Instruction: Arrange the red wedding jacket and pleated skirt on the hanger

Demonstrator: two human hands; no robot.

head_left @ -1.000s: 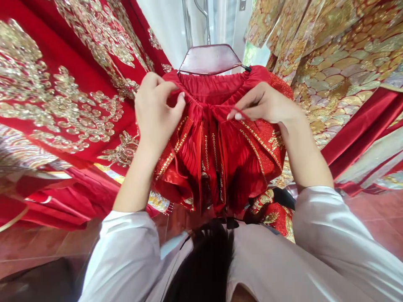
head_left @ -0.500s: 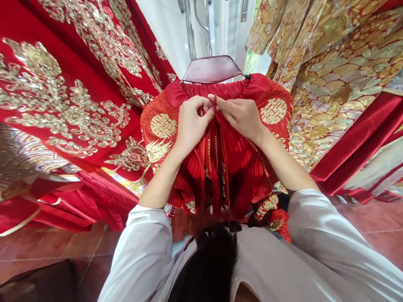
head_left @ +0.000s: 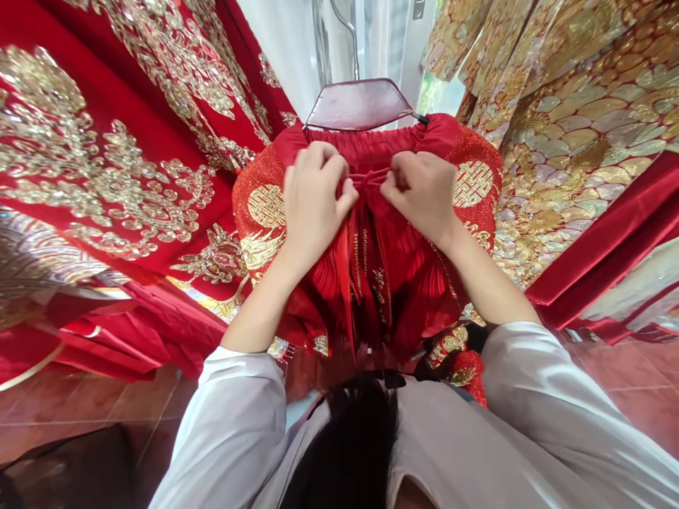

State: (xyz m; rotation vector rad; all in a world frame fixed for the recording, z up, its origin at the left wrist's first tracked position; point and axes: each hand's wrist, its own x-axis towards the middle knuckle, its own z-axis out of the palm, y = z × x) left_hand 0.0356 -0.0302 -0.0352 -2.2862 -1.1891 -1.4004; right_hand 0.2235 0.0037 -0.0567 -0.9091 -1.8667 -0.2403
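Note:
A red garment with gold embroidery (head_left: 265,206) hangs in front of me on a hanger (head_left: 356,106). At its neckline, a thin red drawstring (head_left: 370,177) is looped and knotted at the middle. My left hand (head_left: 318,198) is closed on the loop's left side, and my right hand (head_left: 421,187) is closed on its right side. The string is stretched between them. Loose red ends hang from the knot over the pleated red front. The pinching fingertips are partly hidden by the hands.
To the left hangs a red cloth with gold beadwork (head_left: 122,141). A gold scale-patterned garment (head_left: 552,120) hangs on the right. Behind stands a metal pole (head_left: 321,42). A dark object (head_left: 68,466) lies on the tiled floor (head_left: 159,410) at the lower left.
My hands, close together at the neckline before, have moved apart sideways. A knot with the drawstring drawn out to both sides now shows between them.

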